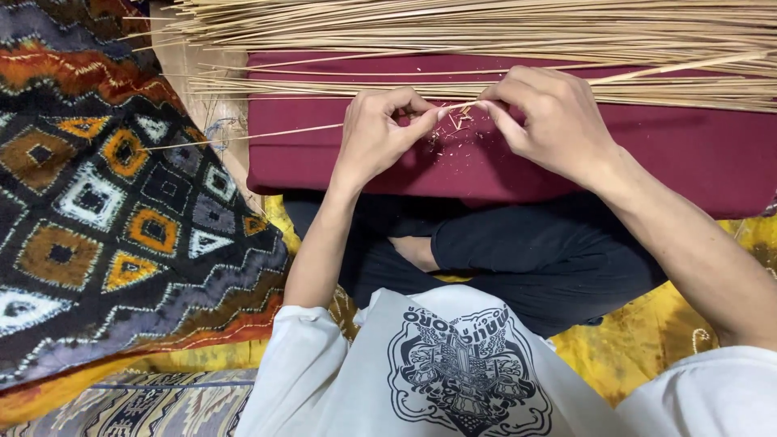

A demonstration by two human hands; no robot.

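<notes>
Two hands meet: our left hand (376, 133) pinches one thin bamboo stick (243, 136) running toward nine o'clock, our right hand (550, 121) grips its other end above the maroon cushion (688, 162).

I see both bare forearms reaching forward from white short sleeves and drawing in toward each other. My left hand (376, 133) is curled, knuckles up, its thumb and forefinger pressed together in a pinch. My right hand (550, 117) faces it, fingers bent, fingertips (486, 105) pinched and almost meeting the left ones. Legs sit crossed below.
</notes>
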